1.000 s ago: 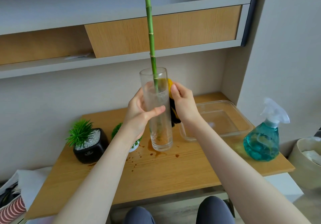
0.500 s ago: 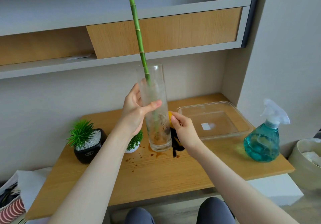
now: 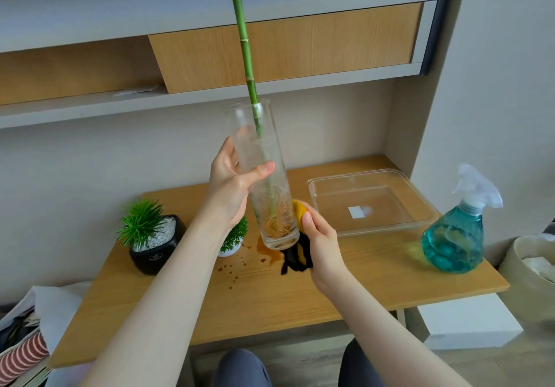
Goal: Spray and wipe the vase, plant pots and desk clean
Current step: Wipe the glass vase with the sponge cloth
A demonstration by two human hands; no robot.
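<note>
At the frame's centre the left hand (image 3: pixel 231 188) wraps its fingers and thumb round the glass vase (image 3: pixel 264 182), held above the desk (image 3: pixel 270 296). The right hand (image 3: pixel 319 242) clutches a yellow-and-black cloth (image 3: pixel 297 251) against the vase's base. The vase's long axis tilts, mouth toward upper left, with the green stalk (image 3: pixel 243 41) rising from it.

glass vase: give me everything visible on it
The glass vase is a tall clear cylinder, open-topped, streaked or misted on the wall. It is held above the desk, tilted with its rim to the left. A green bamboo stalk stands in it, roots at the base. The left hand grips its middle; the right hand presses a yellow-and-black cloth to its lower side.
</note>
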